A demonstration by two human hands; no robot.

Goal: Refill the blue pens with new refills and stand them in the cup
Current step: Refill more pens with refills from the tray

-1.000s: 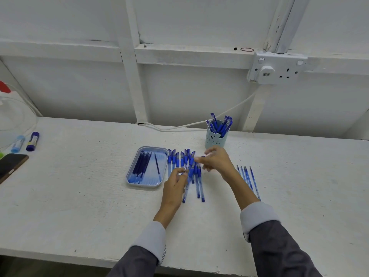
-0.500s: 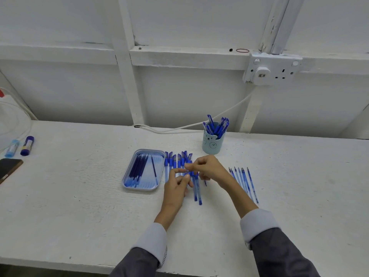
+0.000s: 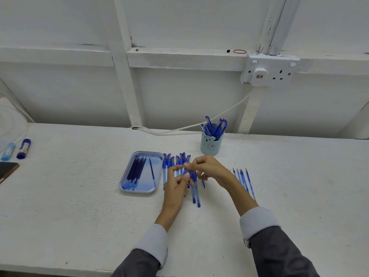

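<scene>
Several blue pens [image 3: 169, 161] lie in a row on the white table, right of a pale blue tray [image 3: 125, 186] with several dark refills [image 3: 136, 169]. My left hand [image 3: 176, 185] grips one blue pen [image 3: 187, 174] by its barrel just above the row. My right hand [image 3: 208, 168] pinches the top end of that same pen. A light blue bear cup [image 3: 210, 144] behind my hands stands with several blue pens in it. Several thin refills [image 3: 242, 178] lie to the right of my right wrist.
A white cable [image 3: 199, 124] runs from the wall socket [image 3: 269, 70] along the table's back edge. At the far left lie a dark glue stick [image 3: 23, 145], a light blue tube [image 3: 8, 151] and a phone [image 3: 7, 170]. A translucent container [image 3: 10, 120] stands at the left edge.
My right hand has come back from near the cup to meet my left hand. Both hands now hold one pen lifted off the row.
</scene>
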